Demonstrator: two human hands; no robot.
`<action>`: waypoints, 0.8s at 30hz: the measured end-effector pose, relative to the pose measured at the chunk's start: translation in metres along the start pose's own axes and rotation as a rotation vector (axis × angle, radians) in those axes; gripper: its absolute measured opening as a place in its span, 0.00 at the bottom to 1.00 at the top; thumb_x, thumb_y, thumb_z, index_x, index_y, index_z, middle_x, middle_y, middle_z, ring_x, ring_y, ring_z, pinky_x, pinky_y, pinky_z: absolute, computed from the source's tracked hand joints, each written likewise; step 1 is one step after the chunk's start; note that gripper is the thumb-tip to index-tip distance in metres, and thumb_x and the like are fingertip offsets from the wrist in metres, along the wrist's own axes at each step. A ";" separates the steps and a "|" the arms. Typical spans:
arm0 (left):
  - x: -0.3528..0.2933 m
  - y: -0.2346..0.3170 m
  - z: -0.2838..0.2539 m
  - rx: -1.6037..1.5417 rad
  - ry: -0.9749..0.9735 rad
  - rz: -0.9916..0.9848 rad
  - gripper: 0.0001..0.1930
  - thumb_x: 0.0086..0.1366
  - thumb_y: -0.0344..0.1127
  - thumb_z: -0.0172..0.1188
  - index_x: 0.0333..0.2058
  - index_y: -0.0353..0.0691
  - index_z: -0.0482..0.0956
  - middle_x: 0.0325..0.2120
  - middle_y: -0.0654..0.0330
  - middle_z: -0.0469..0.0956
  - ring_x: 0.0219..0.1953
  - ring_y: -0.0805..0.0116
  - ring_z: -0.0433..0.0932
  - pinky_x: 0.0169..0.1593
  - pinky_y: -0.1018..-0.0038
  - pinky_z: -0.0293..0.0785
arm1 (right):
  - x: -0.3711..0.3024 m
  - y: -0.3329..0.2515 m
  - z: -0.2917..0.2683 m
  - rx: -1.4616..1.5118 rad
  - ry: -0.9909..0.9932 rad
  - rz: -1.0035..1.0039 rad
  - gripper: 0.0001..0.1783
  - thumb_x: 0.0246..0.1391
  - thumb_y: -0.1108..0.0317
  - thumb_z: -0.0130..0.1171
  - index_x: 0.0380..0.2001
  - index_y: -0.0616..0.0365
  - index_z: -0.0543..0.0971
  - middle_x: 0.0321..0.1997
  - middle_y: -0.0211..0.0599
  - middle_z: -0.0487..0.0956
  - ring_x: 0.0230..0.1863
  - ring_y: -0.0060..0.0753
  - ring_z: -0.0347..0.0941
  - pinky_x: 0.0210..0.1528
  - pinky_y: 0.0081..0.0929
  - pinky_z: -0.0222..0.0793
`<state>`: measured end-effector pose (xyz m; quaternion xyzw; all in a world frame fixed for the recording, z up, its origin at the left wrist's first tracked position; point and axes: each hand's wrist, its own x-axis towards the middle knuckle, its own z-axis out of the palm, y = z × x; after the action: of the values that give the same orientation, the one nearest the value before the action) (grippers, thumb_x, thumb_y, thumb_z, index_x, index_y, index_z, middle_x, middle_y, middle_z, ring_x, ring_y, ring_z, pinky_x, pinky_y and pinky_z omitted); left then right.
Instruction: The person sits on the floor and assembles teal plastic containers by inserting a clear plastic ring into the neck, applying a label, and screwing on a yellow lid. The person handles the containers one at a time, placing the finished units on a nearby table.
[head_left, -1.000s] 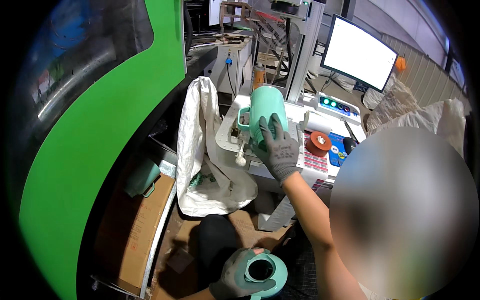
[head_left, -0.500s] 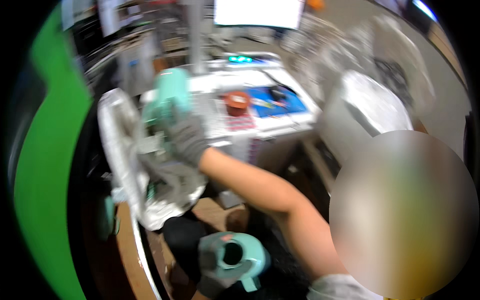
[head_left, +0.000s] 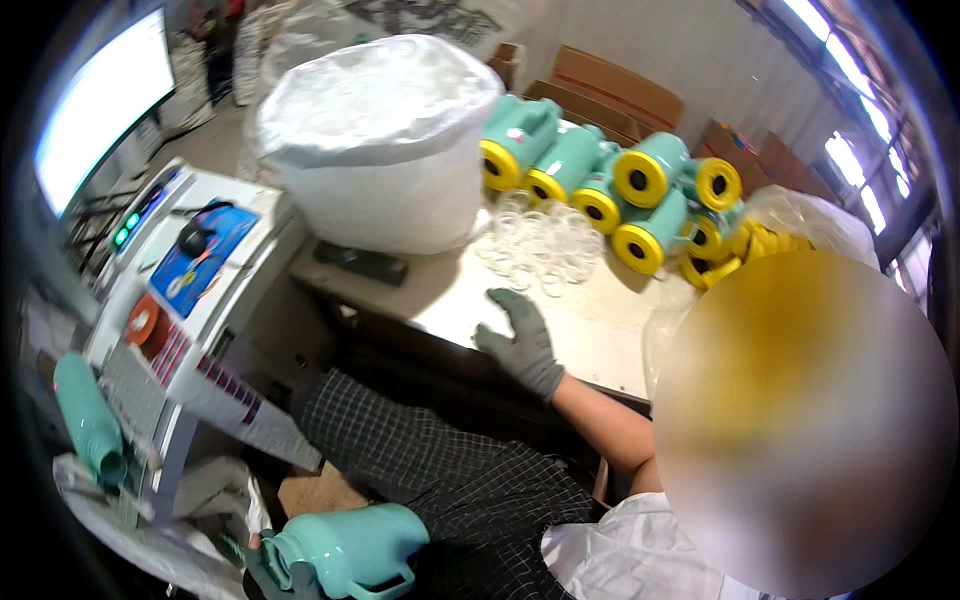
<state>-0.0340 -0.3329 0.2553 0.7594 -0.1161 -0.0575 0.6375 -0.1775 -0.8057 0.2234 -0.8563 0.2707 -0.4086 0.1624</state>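
My left hand point(head_left: 285, 578), in a grey glove, is closed on the narrow open end of a teal jug body point(head_left: 350, 548) with a handle, lying on its side by my lap. My right hand point(head_left: 522, 348), also gloved, hovers over the front edge of the pale table point(head_left: 440, 300), thumb and fingers apart and nothing between them. Just beyond it lies a loose pile of clear rings point(head_left: 540, 245). Another teal jug body point(head_left: 90, 420) lies at the far left beside the white bench, touched by neither hand.
Teal jugs with yellow bases point(head_left: 600, 190) are stacked behind the rings. A large white sack point(head_left: 380, 150) and a dark block point(head_left: 360, 264) sit on the table's left. The white bench point(head_left: 225, 310) bears a blue mat point(head_left: 205, 255) and an orange-brown roll point(head_left: 147, 325). A white bag point(head_left: 215, 500) hangs below.
The view has swung right. My right hand has left the jug body at the bench and moved over the table. My left hand still holds its jug, which now lies more sideways.
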 end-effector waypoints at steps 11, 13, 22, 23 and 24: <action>0.048 0.002 0.061 0.552 -0.213 0.863 0.32 0.70 0.43 0.66 0.65 0.31 0.66 0.60 0.46 0.73 0.60 0.51 0.76 0.62 0.60 0.74 | -0.082 0.150 -0.325 -0.926 -0.620 0.768 0.31 0.50 0.58 0.71 0.58 0.53 0.80 0.56 0.49 0.83 0.55 0.51 0.80 0.59 0.41 0.76; 0.047 -0.010 0.057 0.404 -0.239 0.701 0.30 0.74 0.40 0.60 0.67 0.30 0.64 0.63 0.47 0.70 0.61 0.53 0.75 0.64 0.62 0.73 | -0.088 0.172 -0.388 -0.867 -1.019 0.935 0.39 0.40 0.58 0.76 0.60 0.53 0.81 0.58 0.48 0.83 0.57 0.48 0.81 0.60 0.39 0.76; 0.034 0.002 0.071 0.061 -0.229 0.213 0.28 0.76 0.39 0.54 0.67 0.27 0.65 0.68 0.49 0.66 0.65 0.58 0.72 0.66 0.64 0.70 | -0.122 0.211 -0.399 -0.631 -1.312 1.193 0.45 0.35 0.59 0.83 0.61 0.55 0.81 0.56 0.42 0.85 0.51 0.40 0.85 0.52 0.34 0.83; 0.032 0.003 0.071 0.043 -0.209 0.190 0.28 0.76 0.39 0.54 0.67 0.27 0.66 0.68 0.49 0.65 0.65 0.58 0.72 0.66 0.64 0.70 | -0.122 0.222 -0.409 -0.676 -1.182 1.055 0.43 0.36 0.58 0.83 0.60 0.55 0.82 0.56 0.42 0.85 0.52 0.40 0.84 0.53 0.34 0.82; 0.030 0.003 0.069 0.036 -0.196 0.170 0.27 0.76 0.39 0.54 0.67 0.27 0.66 0.68 0.49 0.65 0.65 0.58 0.71 0.66 0.64 0.70 | -0.116 0.225 -0.409 -0.720 -1.062 0.908 0.42 0.36 0.57 0.84 0.59 0.54 0.82 0.56 0.42 0.85 0.52 0.40 0.84 0.55 0.34 0.81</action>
<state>-0.0213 -0.4072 0.2476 0.7488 -0.2427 -0.0753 0.6121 -0.6345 -0.9403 0.2910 -0.7426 0.5960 0.2747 0.1339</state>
